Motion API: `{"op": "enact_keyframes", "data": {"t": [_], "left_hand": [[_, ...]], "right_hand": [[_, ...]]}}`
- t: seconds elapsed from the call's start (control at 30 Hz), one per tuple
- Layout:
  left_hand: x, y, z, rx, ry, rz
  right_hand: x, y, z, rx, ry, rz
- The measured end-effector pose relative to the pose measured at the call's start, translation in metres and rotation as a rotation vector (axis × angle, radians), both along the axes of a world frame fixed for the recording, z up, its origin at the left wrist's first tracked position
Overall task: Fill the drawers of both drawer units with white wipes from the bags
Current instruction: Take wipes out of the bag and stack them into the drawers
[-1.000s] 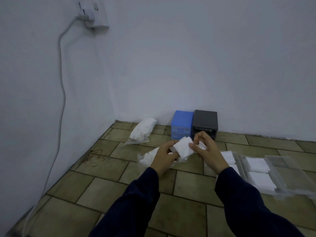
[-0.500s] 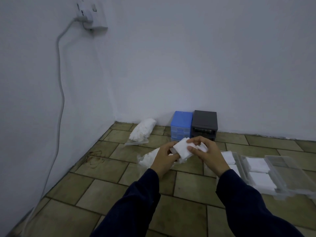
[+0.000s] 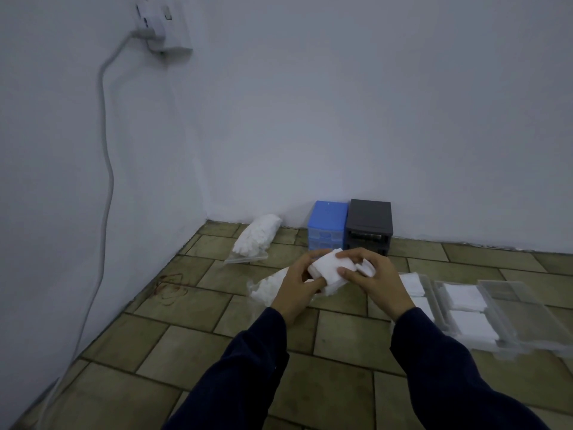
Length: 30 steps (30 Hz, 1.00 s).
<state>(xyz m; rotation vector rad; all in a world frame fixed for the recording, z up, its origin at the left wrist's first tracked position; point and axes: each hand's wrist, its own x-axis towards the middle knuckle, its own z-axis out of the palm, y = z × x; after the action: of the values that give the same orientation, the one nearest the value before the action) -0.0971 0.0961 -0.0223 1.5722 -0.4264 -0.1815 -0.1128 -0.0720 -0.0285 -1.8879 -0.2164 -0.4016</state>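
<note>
Wipes stack (image 3: 330, 268), gripped between left hand (image 3: 299, 285), right hand (image 3: 376, 282)

Two drawer units (image 3: 350, 226) stand side by side against the back wall. A bag (image 3: 255, 235) lies to their left. Nearer, between both hands, a wipe stack (image 3: 330, 271); drawers (image 3: 496, 315) lie on the floor at right.

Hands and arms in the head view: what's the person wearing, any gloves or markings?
Both the left hand and right hand are bare, with no gloves. Long dark navy sleeves cover both arms to the wrists, plain with no visible markings.
</note>
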Motion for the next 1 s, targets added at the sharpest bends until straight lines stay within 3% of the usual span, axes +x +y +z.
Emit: {"op": "enact_keyframes", "data": {"t": [0.2,0.5,0.57,0.67,0.83,0.9,1.0], "left_hand": [[-0.002,-0.003,0.007,-0.119,0.168,-0.012],[0.001,-0.003,0.007,-0.131,0.175,0.025],[0.002,-0.002,0.003,-0.113,0.121,0.044],[0.003,0.000,0.002,-0.058,0.036,0.082],[0.001,0.000,0.006,0.038,0.026,0.066],[-0.001,-0.002,0.007,0.020,0.047,0.029],[-0.003,-0.008,0.008,-0.016,0.081,0.011]], "right_hand": [[0.000,0.000,0.000,-0.011,0.012,-0.014],[-0.001,0.004,0.004,0.015,0.039,0.011],[-0.001,0.006,0.005,0.146,0.081,0.029],[-0.002,0.005,0.009,0.498,0.176,0.089],[-0.006,0.004,0.020,0.924,0.218,0.173],[-0.007,0.006,0.023,0.897,0.233,0.150],[-0.008,0.007,0.025,0.687,0.209,0.084]]}}
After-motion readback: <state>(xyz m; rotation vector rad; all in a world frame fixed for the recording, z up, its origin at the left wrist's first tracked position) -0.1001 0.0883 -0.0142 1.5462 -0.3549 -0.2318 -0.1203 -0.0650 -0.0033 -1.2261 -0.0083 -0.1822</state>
